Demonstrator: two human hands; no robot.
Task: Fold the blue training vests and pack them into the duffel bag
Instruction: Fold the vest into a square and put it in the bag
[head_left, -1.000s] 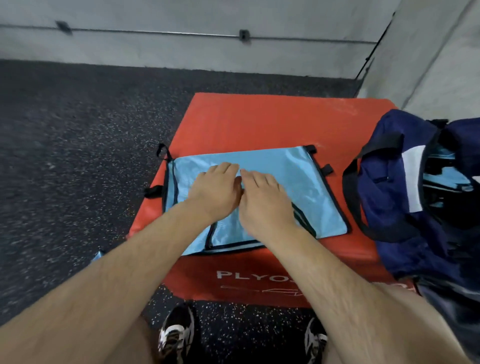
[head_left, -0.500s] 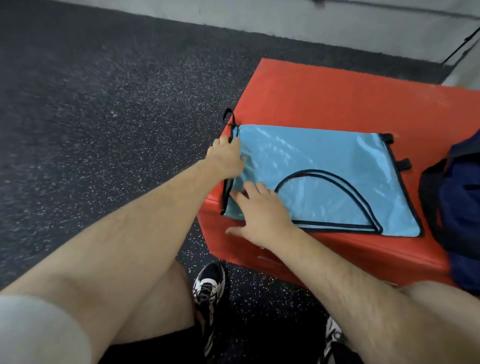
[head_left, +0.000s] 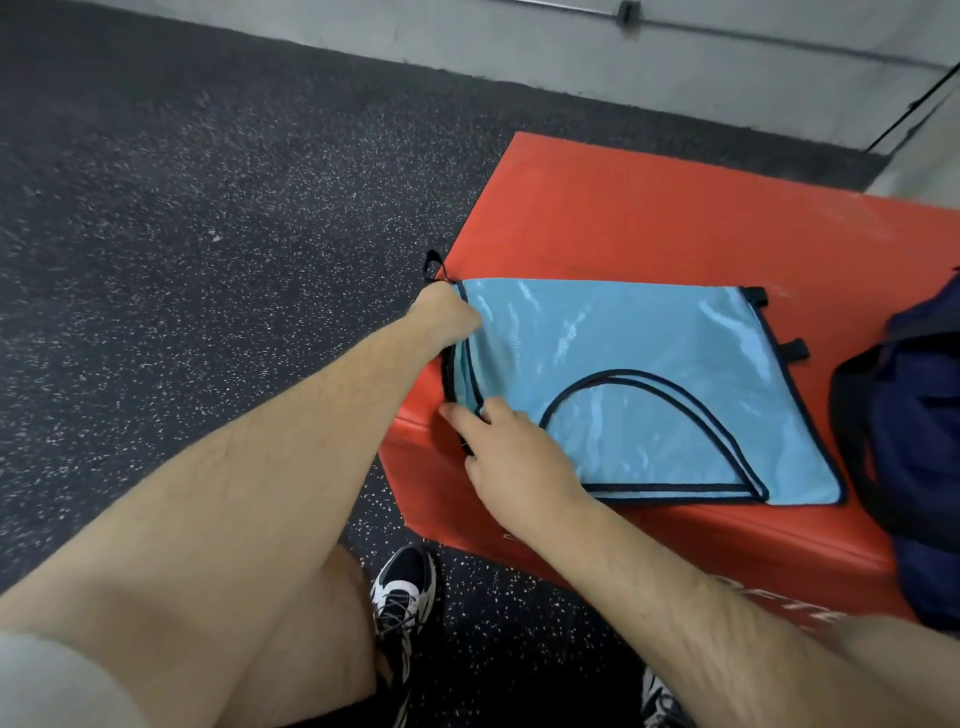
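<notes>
A light blue training vest (head_left: 649, 364) with black trim lies flat, folded in layers, on the red plyo box (head_left: 649, 218). My left hand (head_left: 441, 317) is at the vest's far left corner, its fingers curled round the trimmed edge. My right hand (head_left: 514, 457) is at the near left edge, with thumb and forefinger pinching the black trim there. The navy duffel bag (head_left: 914, 415) stands on the box at the right, touching the vest's right side; only part of the bag is in view.
The box stands on dark speckled rubber flooring (head_left: 208, 234), close to a grey wall (head_left: 571, 47) at the back. My shoes (head_left: 402, 597) are on the floor in front of the box. Bare red box top lies behind the vest.
Both hands slid from the middle of the vest to its left edge and took hold of it. My view swung left, so the duffel bag is now mostly out of frame.
</notes>
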